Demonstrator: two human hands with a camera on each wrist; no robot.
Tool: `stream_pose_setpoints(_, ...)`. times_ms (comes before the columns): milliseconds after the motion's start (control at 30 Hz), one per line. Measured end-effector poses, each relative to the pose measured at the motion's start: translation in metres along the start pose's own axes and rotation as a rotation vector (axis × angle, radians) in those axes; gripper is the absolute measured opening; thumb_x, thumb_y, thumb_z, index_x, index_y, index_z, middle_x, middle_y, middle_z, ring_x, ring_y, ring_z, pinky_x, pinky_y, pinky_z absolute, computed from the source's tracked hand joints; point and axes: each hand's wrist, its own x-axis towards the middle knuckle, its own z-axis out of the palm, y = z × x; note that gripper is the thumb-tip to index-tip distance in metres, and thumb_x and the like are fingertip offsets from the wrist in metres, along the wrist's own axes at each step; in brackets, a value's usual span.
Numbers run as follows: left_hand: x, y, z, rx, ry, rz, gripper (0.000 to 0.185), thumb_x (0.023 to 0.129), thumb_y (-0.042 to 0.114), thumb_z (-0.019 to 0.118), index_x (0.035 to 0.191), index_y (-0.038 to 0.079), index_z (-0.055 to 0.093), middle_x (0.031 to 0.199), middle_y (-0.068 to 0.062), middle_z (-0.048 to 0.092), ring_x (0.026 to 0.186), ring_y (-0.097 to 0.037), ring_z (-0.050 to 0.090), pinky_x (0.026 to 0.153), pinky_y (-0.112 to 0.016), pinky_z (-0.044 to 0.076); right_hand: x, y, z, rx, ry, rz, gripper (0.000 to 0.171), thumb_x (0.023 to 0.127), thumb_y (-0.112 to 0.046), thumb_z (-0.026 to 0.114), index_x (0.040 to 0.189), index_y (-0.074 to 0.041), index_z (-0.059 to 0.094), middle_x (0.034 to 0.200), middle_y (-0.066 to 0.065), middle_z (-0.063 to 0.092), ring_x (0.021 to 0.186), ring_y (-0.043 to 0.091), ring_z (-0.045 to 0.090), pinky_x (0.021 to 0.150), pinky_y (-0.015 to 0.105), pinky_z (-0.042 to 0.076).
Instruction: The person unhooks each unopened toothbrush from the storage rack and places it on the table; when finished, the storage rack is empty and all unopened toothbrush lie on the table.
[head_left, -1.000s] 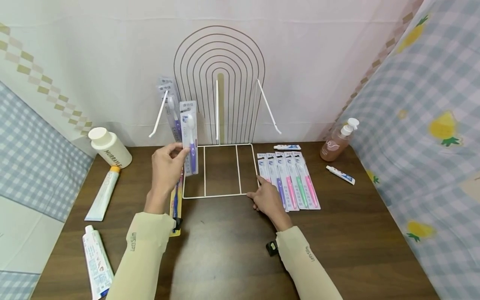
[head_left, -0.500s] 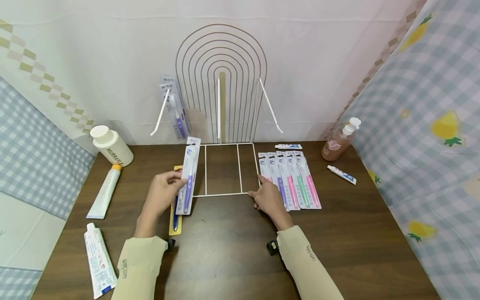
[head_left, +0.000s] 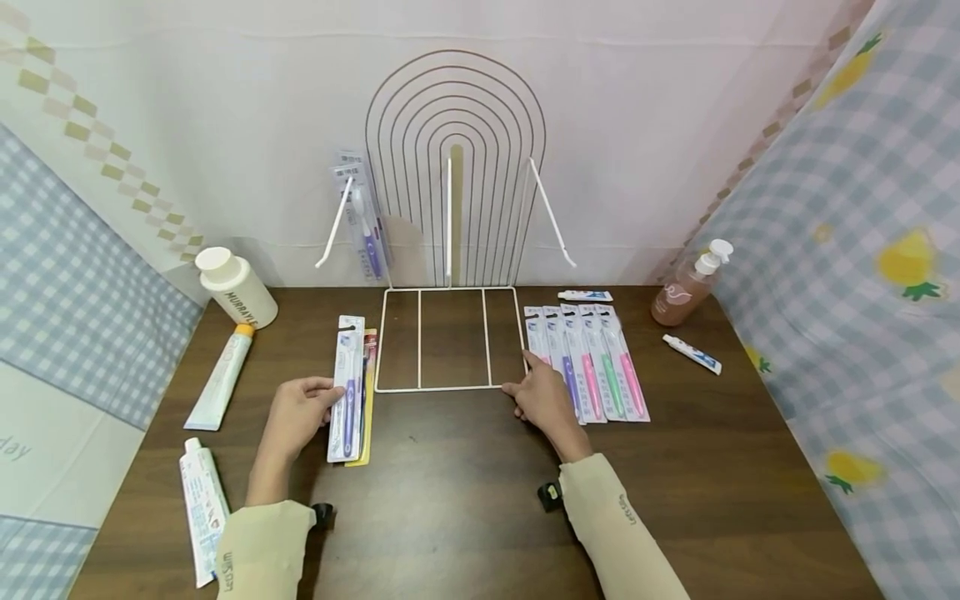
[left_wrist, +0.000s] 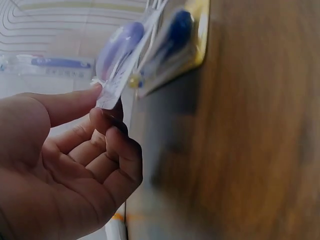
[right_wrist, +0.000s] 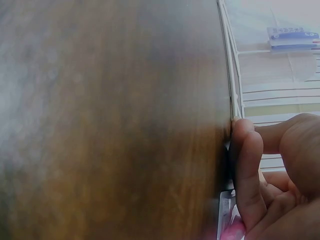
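My left hand [head_left: 296, 412] pinches a packaged purple toothbrush [head_left: 348, 396] by its left edge, between thumb and fingers. The pack overlaps a yellow-backed toothbrush pack [head_left: 370, 392] on the table; the left wrist view shows the held pack [left_wrist: 120, 60] edge-on. My right hand [head_left: 547, 400] holds the front right corner of the white wire rack [head_left: 420, 340], index finger along the side wire and thumb at the front wire. Purple toothbrush packs [head_left: 369, 237] hang on the rack's left prong [head_left: 335, 223]. The middle prong [head_left: 449, 221] and right prong [head_left: 551, 212] carry nothing.
Several packaged toothbrushes [head_left: 588, 367] lie in a row right of the rack, with small toothpaste tubes [head_left: 692, 354] nearby. A pump bottle [head_left: 678, 292] stands at the back right. At left are a white bottle [head_left: 240, 292] and larger tubes [head_left: 221, 379].
My left hand has brought the purple toothbrush pack down from beside the left prong, forward and left, over the yellow pack. The right hand has stayed on the rack corner.
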Motion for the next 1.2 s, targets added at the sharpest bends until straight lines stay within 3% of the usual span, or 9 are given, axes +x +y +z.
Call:
stream_pose_setpoints(167,0.0,-0.006,-0.004,0.056,0.023,-0.024,0.039,0.112,0.014,0.071,0.134,-0.018,0.073,0.089,-0.009,0.082,0.071,-0.01,0.064,0.062,-0.026,0.05,-0.003,-0.002,0.001,-0.009,0.01,-0.011,0.089,0.101,-0.014,0.086,0.172,0.012,0.038,0.062,0.004,0.069,0.044,0.015,0.062,0.045,0.032,0.049)
stream_pose_setpoints(300,0.001,-0.007,-0.004,0.111,0.026,-0.03,0.039,0.112,0.015,0.069,0.133,-0.018,0.073,0.102,-0.023,0.084,0.074,-0.011,0.067,0.064,-0.026,0.052,-0.006,-0.007,0.0,-0.015,0.015,0.017,0.089,0.101,-0.012,0.086,0.173,0.008,0.038,0.064,0.006,0.07,0.045,0.014,0.062,0.046,0.029,0.049)
stream_pose_setpoints(433,0.001,-0.007,-0.003,0.128,0.021,-0.046,0.039,0.113,0.015,0.068,0.135,-0.018,0.072,0.112,-0.03,0.083,0.077,-0.011,0.07,0.066,-0.025,0.054,-0.008,-0.009,0.0,-0.03,0.012,0.042,0.089,0.102,-0.013,0.087,0.174,0.005,0.039,0.065,0.005,0.07,0.046,0.012,0.06,0.046,0.028,0.047)
stream_pose_setpoints(633,-0.002,-0.007,-0.002,0.122,0.047,-0.044,0.039,0.112,0.016,0.071,0.136,-0.015,0.073,0.111,-0.028,0.083,0.077,-0.01,0.07,0.065,-0.023,0.054,-0.007,-0.009,0.001,-0.034,0.021,0.048,0.088,0.102,-0.013,0.087,0.174,0.005,0.04,0.065,0.005,0.069,0.045,0.012,0.06,0.046,0.027,0.046)
stream_pose_setpoints(733,0.004,-0.016,-0.004,0.113,0.063,-0.022,0.038,0.11,0.015,0.074,0.135,-0.015,0.073,0.105,-0.025,0.083,0.073,-0.011,0.07,0.064,-0.026,0.054,-0.007,-0.01,0.001,-0.031,0.017,0.043,0.088,0.102,-0.013,0.087,0.174,0.005,0.04,0.066,0.005,0.07,0.046,0.012,0.06,0.046,0.028,0.047)
stream_pose_setpoints(1000,0.046,-0.082,-0.004,0.123,0.066,0.041,0.036,0.104,0.019,0.082,0.131,-0.005,0.079,0.102,-0.014,0.085,0.073,-0.013,0.077,0.064,-0.03,0.061,-0.007,-0.011,0.001,-0.039,0.01,0.049,0.088,0.102,-0.014,0.087,0.174,0.005,0.039,0.065,0.005,0.07,0.046,0.012,0.061,0.047,0.028,0.046)
stream_pose_setpoints(1200,0.036,-0.072,-0.004,0.129,0.063,0.027,0.036,0.104,0.016,0.081,0.132,-0.007,0.078,0.1,-0.014,0.085,0.077,-0.016,0.079,0.067,-0.03,0.061,-0.007,-0.01,0.0,-0.042,0.01,0.052,0.088,0.103,-0.014,0.086,0.174,0.005,0.039,0.064,0.005,0.07,0.046,0.012,0.061,0.047,0.028,0.046)
